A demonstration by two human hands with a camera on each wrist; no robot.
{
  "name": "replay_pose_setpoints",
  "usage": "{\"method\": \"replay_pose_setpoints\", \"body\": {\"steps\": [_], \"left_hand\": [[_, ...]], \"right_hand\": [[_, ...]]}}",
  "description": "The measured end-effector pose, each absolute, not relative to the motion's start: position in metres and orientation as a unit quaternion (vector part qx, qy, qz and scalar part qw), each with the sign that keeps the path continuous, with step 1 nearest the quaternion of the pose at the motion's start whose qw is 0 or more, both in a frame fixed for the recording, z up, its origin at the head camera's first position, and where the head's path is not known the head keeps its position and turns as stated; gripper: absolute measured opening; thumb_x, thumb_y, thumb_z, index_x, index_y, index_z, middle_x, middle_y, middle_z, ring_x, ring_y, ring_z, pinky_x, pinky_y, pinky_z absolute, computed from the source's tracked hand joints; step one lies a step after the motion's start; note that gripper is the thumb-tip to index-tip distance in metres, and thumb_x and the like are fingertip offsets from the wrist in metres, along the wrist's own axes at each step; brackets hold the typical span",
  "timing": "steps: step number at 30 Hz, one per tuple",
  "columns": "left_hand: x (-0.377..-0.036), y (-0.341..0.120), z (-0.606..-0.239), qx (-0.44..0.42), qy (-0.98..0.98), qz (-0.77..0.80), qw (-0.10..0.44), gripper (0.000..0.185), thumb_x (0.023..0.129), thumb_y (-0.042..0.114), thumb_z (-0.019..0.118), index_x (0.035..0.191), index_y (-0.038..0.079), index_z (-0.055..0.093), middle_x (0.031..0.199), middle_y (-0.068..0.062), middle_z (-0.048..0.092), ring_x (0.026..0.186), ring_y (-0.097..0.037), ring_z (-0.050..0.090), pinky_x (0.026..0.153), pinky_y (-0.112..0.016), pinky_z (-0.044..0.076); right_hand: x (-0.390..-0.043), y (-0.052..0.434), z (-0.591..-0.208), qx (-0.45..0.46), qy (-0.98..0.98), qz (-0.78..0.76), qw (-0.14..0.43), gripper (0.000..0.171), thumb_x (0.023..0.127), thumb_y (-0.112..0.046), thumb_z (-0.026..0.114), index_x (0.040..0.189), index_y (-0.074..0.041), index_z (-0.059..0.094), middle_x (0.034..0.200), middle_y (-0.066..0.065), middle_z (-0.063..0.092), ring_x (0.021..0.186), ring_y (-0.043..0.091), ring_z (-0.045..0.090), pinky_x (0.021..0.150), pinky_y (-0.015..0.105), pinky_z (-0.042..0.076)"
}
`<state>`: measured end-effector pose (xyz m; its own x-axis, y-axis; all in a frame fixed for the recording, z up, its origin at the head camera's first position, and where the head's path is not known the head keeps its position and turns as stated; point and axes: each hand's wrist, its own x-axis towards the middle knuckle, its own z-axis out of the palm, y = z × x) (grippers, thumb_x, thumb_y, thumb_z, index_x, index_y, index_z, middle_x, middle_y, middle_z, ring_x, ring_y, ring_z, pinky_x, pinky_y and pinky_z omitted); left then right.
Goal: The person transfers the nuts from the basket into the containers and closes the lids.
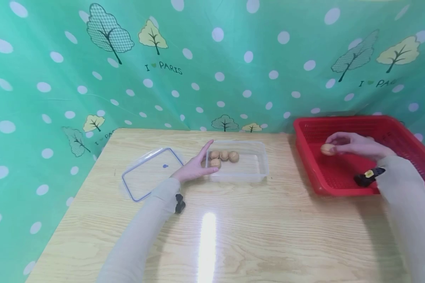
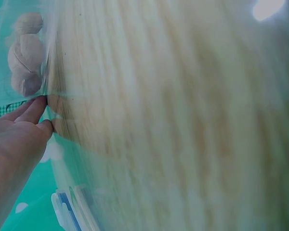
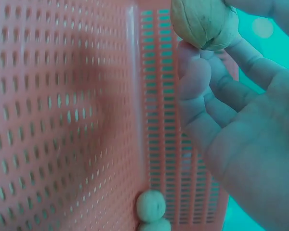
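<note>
Walnut in right grip
</note>
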<state>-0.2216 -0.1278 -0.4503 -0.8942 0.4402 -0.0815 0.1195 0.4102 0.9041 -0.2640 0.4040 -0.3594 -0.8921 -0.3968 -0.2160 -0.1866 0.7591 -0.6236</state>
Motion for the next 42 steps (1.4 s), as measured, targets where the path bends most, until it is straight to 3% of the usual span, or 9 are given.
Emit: {"method": "replay_pose_setpoints", "body": {"steps": [11, 23, 32, 42], "left_hand": [[-0.221, -0.128, -0.451, 0.171, 0.824, 0.517, 0.157, 0.100, 0.085, 0.032, 0.075, 0.149, 0.054, 0.001, 0.158, -0.016, 0.015, 0.142, -0.032, 0.019, 0.112, -0.056, 0.015], [-0.220, -0.128, -0.450, 0.173, 0.829, 0.508, 0.155, 0.102, 0.085, 0.032, 0.075, 0.150, 0.052, -0.001, 0.157, -0.018, 0.016, 0.140, -0.037, 0.022, 0.111, -0.056, 0.020], [-0.219, -0.127, -0.449, 0.176, 0.832, 0.505, 0.152, 0.102, 0.085, 0.033, 0.075, 0.151, 0.050, -0.001, 0.159, -0.016, 0.014, 0.140, -0.036, 0.022, 0.111, -0.055, 0.021], [-0.217, -0.126, -0.447, 0.166, 0.836, 0.499, 0.156, 0.101, 0.084, 0.039, 0.075, 0.148, 0.055, -0.002, 0.158, -0.017, 0.014, 0.140, -0.039, 0.023, 0.109, -0.059, 0.023]], "right_hand": [[-0.255, 0.383, -0.348, -0.185, 0.907, -0.342, 0.161, 0.041, 0.083, -0.014, 0.075, 0.120, -0.010, 0.058, 0.109, 0.006, 0.061, 0.096, 0.016, 0.057, 0.075, 0.035, 0.055], [-0.241, 0.357, -0.321, -0.175, 0.910, -0.342, 0.157, 0.046, 0.080, -0.021, 0.079, 0.121, -0.018, 0.058, 0.114, 0.002, 0.059, 0.106, 0.018, 0.051, 0.076, 0.032, 0.055], [-0.236, 0.334, -0.308, -0.198, 0.889, -0.383, 0.156, 0.038, 0.086, -0.018, 0.074, 0.121, -0.015, 0.059, 0.113, 0.005, 0.062, 0.106, 0.020, 0.054, 0.081, 0.026, 0.052], [-0.239, 0.303, -0.307, -0.235, 0.863, -0.413, 0.173, 0.039, 0.085, -0.014, 0.074, 0.120, -0.011, 0.058, 0.117, 0.005, 0.059, 0.109, 0.020, 0.053, 0.086, 0.023, 0.050]]}}
